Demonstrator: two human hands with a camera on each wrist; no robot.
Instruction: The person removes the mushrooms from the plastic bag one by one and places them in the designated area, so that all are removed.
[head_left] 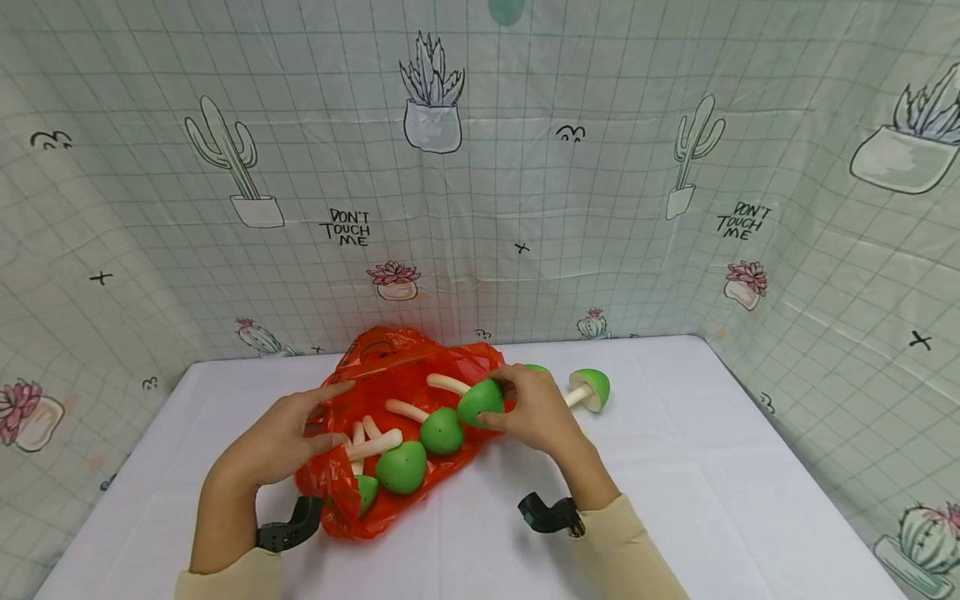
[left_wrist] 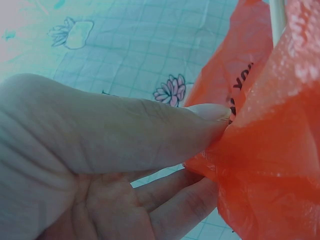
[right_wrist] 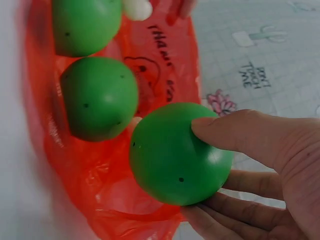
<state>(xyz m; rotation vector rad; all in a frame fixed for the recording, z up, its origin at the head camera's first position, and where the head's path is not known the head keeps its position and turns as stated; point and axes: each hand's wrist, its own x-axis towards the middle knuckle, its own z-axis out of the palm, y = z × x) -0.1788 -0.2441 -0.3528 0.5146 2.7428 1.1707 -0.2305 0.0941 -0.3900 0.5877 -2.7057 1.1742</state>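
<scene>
A red plastic bag (head_left: 405, 358) lies spread on the table, with several green-capped toy mushrooms (head_left: 402, 468) on or in it, their pale stems pointing various ways. At the bag's left side, my left hand (head_left: 277, 437) pinches the plastic between thumb and fingers, as the left wrist view shows close up. My right hand (head_left: 534, 410) grips another mushroom (right_wrist: 180, 155) by its round green cap, thumb on one side and fingers on the other. That mushroom's stem points left over the bag. One cap at the lower left is partly covered by red plastic.
Beyond my right hand, a toy mushroom (head_left: 591, 389) lies on the white-covered table (head_left: 675, 467), and part of another green cap (head_left: 536, 367) shows behind the hand. A patterned cloth (head_left: 480, 183) hangs around the back and sides of the table.
</scene>
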